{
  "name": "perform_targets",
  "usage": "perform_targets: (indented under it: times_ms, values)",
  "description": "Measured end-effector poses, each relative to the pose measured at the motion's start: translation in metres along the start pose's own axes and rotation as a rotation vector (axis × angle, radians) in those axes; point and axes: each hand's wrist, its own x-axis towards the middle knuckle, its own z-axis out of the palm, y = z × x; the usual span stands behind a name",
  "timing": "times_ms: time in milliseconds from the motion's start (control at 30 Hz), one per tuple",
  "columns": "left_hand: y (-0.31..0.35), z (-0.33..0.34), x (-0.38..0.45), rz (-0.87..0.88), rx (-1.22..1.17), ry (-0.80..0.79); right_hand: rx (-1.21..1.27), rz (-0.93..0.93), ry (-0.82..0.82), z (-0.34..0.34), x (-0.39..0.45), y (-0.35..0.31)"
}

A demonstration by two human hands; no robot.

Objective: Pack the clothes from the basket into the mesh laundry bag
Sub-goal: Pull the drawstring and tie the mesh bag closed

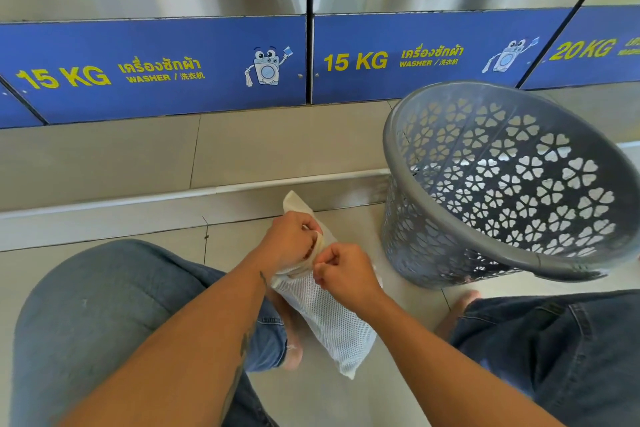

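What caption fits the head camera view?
Both hands, left and right, close the white mesh laundry bag beside an empty grey perforated plastic basket.

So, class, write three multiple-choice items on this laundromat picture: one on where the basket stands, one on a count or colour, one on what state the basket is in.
1. Where is the grey perforated plastic basket relative to the white mesh laundry bag?
A. To its right
B. To its left
C. Beneath it

2. How many blue washer panels read "15 KG"?
A. One
B. Two
C. Four

3. What state is the basket in?
A. Piled with clothes
B. Overturned, mouth down
C. No clothes visible inside

Answers: 1 A, it stands right of the bag gripped by the left hand and right hand. 2 B, two such labels show, beside one "20 KG". 3 C, only its patterned wall shows inside.
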Motion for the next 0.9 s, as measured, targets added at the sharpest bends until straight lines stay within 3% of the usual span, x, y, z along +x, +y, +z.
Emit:
perform_targets:
  times_ms: [400,700,900]
  values:
    - [0.006,0.000,-0.001,-0.214,-0.189,0.051,-0.040,-0.002,-0.020,0.016,0.000,0.005]
    - [0.024,0.000,0.015,-0.440,-0.488,0.171,0.013,0.005,0.084,-0.008,0.010,0.005]
    - [0.028,-0.004,0.015,-0.531,-0.563,0.191,-0.016,-0.011,0.096,-0.011,0.015,0.008]
